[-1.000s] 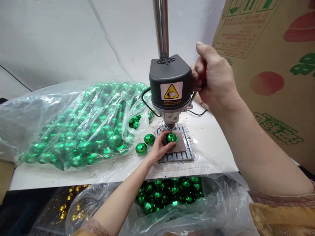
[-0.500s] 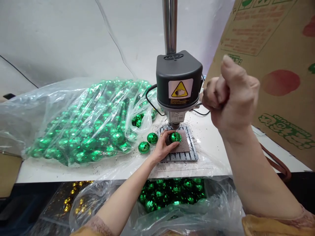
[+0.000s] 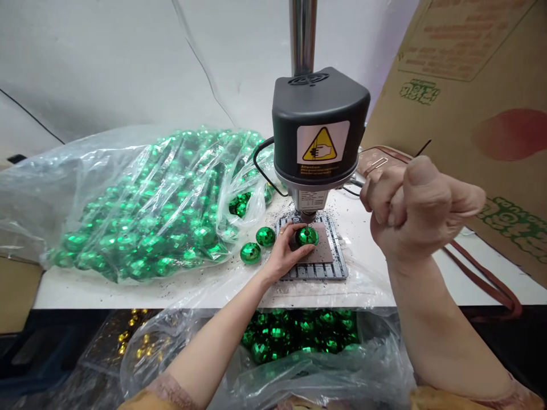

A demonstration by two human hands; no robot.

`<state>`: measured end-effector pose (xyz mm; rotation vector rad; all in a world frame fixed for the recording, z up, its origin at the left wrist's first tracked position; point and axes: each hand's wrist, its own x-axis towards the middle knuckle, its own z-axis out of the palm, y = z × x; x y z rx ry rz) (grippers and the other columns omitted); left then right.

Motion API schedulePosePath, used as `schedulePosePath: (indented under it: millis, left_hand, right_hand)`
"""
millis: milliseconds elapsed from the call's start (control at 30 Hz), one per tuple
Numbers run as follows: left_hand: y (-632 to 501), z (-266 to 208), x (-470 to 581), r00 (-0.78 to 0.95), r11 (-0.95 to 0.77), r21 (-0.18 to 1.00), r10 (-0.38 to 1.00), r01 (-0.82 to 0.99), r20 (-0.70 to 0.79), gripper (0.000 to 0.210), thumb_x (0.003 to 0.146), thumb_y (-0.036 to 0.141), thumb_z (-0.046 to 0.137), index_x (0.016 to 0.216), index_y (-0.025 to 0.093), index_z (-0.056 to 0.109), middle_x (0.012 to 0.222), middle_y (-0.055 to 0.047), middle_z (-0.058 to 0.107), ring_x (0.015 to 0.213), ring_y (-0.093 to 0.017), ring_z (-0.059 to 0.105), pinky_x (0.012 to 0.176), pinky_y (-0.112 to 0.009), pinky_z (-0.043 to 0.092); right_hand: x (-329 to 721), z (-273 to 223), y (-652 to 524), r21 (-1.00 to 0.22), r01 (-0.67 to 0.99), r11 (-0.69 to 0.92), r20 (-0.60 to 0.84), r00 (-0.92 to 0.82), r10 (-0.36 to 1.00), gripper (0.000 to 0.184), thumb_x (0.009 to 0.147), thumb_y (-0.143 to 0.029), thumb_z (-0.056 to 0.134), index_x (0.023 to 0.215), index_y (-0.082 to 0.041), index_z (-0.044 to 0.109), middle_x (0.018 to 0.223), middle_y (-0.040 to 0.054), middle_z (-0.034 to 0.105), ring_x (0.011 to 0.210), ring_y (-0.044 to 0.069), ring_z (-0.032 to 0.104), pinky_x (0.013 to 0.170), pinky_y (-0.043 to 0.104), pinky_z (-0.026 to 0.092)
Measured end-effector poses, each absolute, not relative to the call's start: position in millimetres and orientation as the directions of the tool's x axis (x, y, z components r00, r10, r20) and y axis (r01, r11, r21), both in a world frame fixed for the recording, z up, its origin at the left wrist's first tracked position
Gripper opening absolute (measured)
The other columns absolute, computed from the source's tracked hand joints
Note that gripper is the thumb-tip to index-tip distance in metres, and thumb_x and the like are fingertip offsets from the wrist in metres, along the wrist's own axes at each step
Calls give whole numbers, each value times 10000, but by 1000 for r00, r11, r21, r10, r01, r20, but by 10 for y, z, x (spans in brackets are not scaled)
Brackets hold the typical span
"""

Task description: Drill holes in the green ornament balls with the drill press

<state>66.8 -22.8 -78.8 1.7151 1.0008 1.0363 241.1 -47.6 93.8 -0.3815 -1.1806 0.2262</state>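
Thumb and fingers of my left hand point(image 3: 287, 250) pinch a shiny green faceted ball point(image 3: 306, 236) from its left side. The ball rests on a brown board point(image 3: 322, 250) on the slotted grey base point(image 3: 341, 267) of a small drill press point(image 3: 320, 125). Directly above it is the chuck point(image 3: 307, 217), its bit reaching down to the ball's top. My right hand point(image 3: 416, 210) is a closed fist at the right of the press, around the end of its feed lever point(image 3: 355, 183); the grip itself is hidden by my fingers. Two more green balls point(image 3: 250, 253) lie left of my left hand.
A clear plastic bag point(image 3: 145, 210) full of green balls covers the left of the white table point(image 3: 128, 293). Below the front edge, another bag point(image 3: 299, 336) holds green balls; gold balls point(image 3: 137, 330) lie lower left. A cardboard box point(image 3: 461, 85) stands right. Dark shavings surround the base.
My right fist has swung downward and slightly right with the lever. The chuck and bit appear to be lower at the ball. My left hand keeps its hold; the view has shifted slightly.
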Motion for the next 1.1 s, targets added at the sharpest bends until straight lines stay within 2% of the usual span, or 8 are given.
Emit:
schedulePosePath:
  millis: [167,333,567,667,833,1100]
  left_hand:
    - [-237,-796,675,316,-272,945,926,183,206,519,777,414,824,1234,259,632,1357,-93,550,1357,-302,470,1165,-426,339]
    - [-241,-796,674,324,-270,945,924,185,201,518,786,413,817,1240,261,619,1361,-99,549,1369,-308,461,1170,-436,340]
    - [-247,-792,675,318,-277,941,925,195,207,517,786,416,816,1238,261,619,1352,-100,557,1373,-312,460,1174,-449,336]
    - [-252,-796,679,315,-281,942,924,183,215,518,788,415,816,1241,259,620,1355,-101,552,1373,-311,461,1178,-451,334]
    - [-255,-800,680,314,-296,939,921,176,231,504,798,417,810,1235,252,620,1342,-103,561,1367,-310,466,1179,-456,338]
    - [-245,-817,681,301,-286,945,925,156,231,519,775,414,834,1229,258,635,1330,-98,592,1314,-302,522,1139,-440,387]
  right_hand:
    - [2436,874,-514,-409,48,911,870,322,374,571,912,-211,547,441,-161,229,386,-60,215,339,44,279,385,270,196]
    - [2451,820,-527,-433,64,899,862,319,393,556,893,-193,538,449,-157,206,401,-52,276,356,42,302,395,266,209]
    - [2473,715,-535,-449,113,887,863,313,397,580,858,-286,594,439,-168,210,405,-39,294,365,72,306,423,298,230]
    - [2482,667,-522,-411,126,903,884,298,360,578,870,-292,578,454,-174,194,396,-42,255,361,77,276,429,309,222]
    - [2494,605,-480,-319,125,940,920,277,275,534,842,-184,575,495,-175,170,441,-49,241,390,56,210,443,305,196]
    - [2484,431,-435,-209,127,970,946,279,167,540,788,-107,632,514,-179,173,467,-53,251,420,38,226,451,284,238]
